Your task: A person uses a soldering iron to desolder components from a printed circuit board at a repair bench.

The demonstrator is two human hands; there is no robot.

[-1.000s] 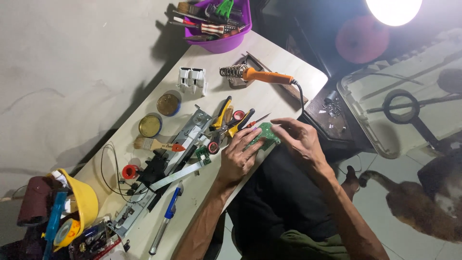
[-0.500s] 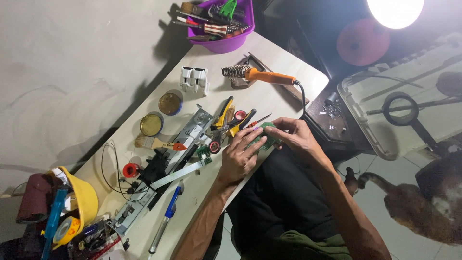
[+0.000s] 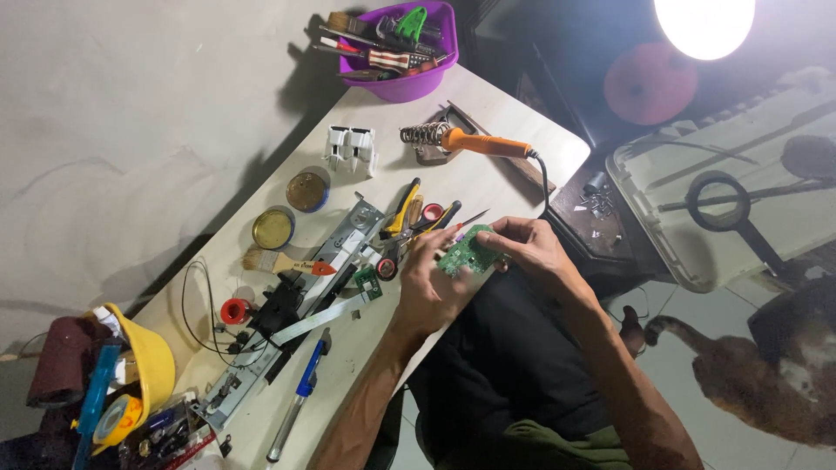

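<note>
**Both hands pinch small green circuit board at table edge**

White worktable (image 3: 488,113), long and narrow, cluttered end to end. Long metal chassis (image 3: 296,318) with a flat ribbon cable lies down the middle. Purple tub (image 3: 409,83) of brushes and tools at the far end. Yellow helmet (image 3: 152,365) at the near end. Orange-handled soldering iron (image 3: 483,144) rests in its coil stand. Two round tins (image 3: 274,228) sit side by side, a paintbrush (image 3: 279,261) just beside them. Pliers and cutters are piled near the left hand. Blue-grip screwdriver (image 3: 300,396) lies near the edge.

Left hand (image 3: 431,287) and right hand (image 3: 527,252) meet over the near table edge, both pinching the green circuit board (image 3: 466,254), held just off the surface, tilted. Left fingers grip its left side, right fingers curl over its right edge.

Board looks light, stiff, thin, probably fragile at the soldered parts; best taken by the bare edges, not the component face.

Room: bare grey concrete wall left, tiled floor right, bright lamp (image 3: 705,26) overhead, white plastic case (image 3: 723,200) beside the table, an animal (image 3: 766,374) on the floor.
</note>
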